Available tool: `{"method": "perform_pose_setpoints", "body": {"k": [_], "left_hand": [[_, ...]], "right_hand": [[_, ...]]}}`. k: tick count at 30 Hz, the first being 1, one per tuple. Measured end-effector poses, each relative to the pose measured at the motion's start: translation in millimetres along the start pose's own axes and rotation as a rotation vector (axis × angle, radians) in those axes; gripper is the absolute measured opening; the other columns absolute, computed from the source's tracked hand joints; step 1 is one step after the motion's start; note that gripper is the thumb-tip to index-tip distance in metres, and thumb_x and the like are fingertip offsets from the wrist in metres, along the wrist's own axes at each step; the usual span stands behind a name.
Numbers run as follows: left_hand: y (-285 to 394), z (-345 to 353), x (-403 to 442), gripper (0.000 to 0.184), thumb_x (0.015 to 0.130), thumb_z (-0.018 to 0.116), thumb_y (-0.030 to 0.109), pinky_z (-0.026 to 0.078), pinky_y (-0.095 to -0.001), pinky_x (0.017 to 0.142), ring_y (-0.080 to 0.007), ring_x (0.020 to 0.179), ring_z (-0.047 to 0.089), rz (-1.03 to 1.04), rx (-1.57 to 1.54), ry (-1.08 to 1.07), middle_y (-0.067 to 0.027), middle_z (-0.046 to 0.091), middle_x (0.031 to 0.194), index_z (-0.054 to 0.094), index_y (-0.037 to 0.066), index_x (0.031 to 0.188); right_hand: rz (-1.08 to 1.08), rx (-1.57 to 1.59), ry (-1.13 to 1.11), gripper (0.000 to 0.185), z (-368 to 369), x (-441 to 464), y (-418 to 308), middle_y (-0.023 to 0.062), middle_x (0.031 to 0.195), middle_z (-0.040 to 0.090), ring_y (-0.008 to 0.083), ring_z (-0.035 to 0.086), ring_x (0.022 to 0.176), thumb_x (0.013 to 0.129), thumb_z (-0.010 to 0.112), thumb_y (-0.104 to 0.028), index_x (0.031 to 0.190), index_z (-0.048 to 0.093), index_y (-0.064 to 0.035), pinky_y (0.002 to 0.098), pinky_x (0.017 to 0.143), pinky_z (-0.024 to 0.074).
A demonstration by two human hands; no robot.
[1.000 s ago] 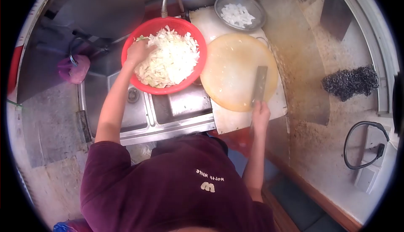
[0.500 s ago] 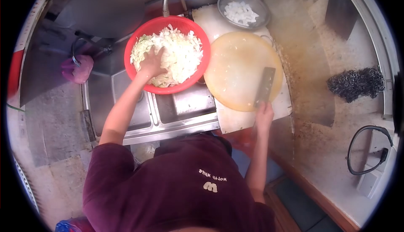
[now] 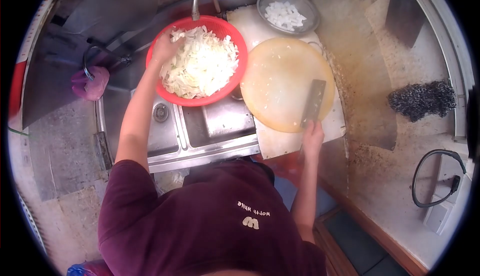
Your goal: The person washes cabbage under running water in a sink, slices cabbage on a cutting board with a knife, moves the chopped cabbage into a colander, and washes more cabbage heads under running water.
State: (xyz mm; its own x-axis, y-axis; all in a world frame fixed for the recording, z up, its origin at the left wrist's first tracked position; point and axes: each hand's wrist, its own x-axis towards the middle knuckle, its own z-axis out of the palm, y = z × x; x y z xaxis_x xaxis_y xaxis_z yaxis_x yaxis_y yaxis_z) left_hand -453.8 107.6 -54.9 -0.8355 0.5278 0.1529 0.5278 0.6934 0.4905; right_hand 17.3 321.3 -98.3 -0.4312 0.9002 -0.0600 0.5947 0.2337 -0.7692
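Observation:
My left hand (image 3: 166, 50) is at the upper left side of the red plastic colander (image 3: 244, 58), its fingers curled around some shredded cabbage. Pale green and white cabbage shreds (image 3: 205, 66) heap the colander, which rests over the sink. In my right hand (image 3: 313, 135) is the handle of a cleaver (image 3: 314, 98). The cleaver's blade lies over the right part of a round yellowish cutting board (image 3: 272, 83), pointing away from me. A few small white scraps dot the board.
A metal bowl (image 3: 311, 26) of white chunks stands behind the board. The faucet (image 3: 196, 6) arches behind the colander. Below it is the double steel sink (image 3: 170, 151). A pink bag (image 3: 92, 85) hangs at left; a dark scouring mesh (image 3: 422, 100) and looped cable (image 3: 416, 186) are at right.
My left hand has moved from the middle of the cabbage up and left to the colander's far side. The colander has shifted slightly away from me. My right hand and the cleaver stay put.

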Motion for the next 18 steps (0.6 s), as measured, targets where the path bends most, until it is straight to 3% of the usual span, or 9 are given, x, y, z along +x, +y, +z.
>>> {"method": "perform_pose_setpoints", "body": {"k": [5, 8, 15, 18], "left_hand": [[-27.9, -6.5, 13.9, 0.048, 0.074, 0.066, 0.019, 0.044, -0.0287, 0.086, -0.0193, 0.098, 0.058, -0.090, -0.612, -0.151, -0.0126, 0.060, 0.110, 0.055, 0.002, 0.118], [-15.7, -19.3, 7.1, 0.040, 0.075, 0.064, 0.014, 0.043, -0.0265, 0.085, -0.0169, 0.096, 0.057, -0.091, -0.641, -0.086, -0.0092, 0.060, 0.108, 0.058, 0.002, 0.113], [14.3, -39.0, -2.2, 0.037, 0.080, 0.067, 0.029, 0.044, -0.0282, 0.084, -0.0165, 0.092, 0.059, 0.051, -0.425, 0.013, -0.0098, 0.065, 0.098, 0.063, 0.002, 0.105], [35.5, -45.9, -9.0, 0.034, 0.080, 0.065, 0.030, 0.044, -0.0289, 0.084, -0.0171, 0.093, 0.060, 0.023, -0.325, 0.073, -0.0101, 0.066, 0.097, 0.064, 0.001, 0.100]], "right_hand": [[-0.008, 0.018, 0.001, 0.025, 0.6, 0.0, 1.2, 0.0285, 0.081, 0.059, 0.0466, 0.056, 0.081, 0.091, 0.045, -0.020, 0.096, 0.053, 0.0031, 0.0486, 0.068, 0.0434], [-0.006, 0.005, -0.001, 0.026, 0.2, 0.8, 2.7, 0.0287, 0.081, 0.059, 0.0466, 0.056, 0.082, 0.091, 0.045, -0.020, 0.097, 0.053, 0.0036, 0.0485, 0.068, 0.0435], [0.071, 0.020, -0.038, 0.024, 0.1, 2.0, 0.7, 0.0282, 0.081, 0.059, 0.0463, 0.056, 0.081, 0.092, 0.045, -0.019, 0.095, 0.052, 0.0038, 0.0483, 0.068, 0.0432], [0.070, 0.026, -0.039, 0.024, -0.4, 2.4, 1.4, 0.0279, 0.080, 0.059, 0.0462, 0.056, 0.081, 0.092, 0.045, -0.019, 0.094, 0.052, 0.0038, 0.0482, 0.068, 0.0430]]}}
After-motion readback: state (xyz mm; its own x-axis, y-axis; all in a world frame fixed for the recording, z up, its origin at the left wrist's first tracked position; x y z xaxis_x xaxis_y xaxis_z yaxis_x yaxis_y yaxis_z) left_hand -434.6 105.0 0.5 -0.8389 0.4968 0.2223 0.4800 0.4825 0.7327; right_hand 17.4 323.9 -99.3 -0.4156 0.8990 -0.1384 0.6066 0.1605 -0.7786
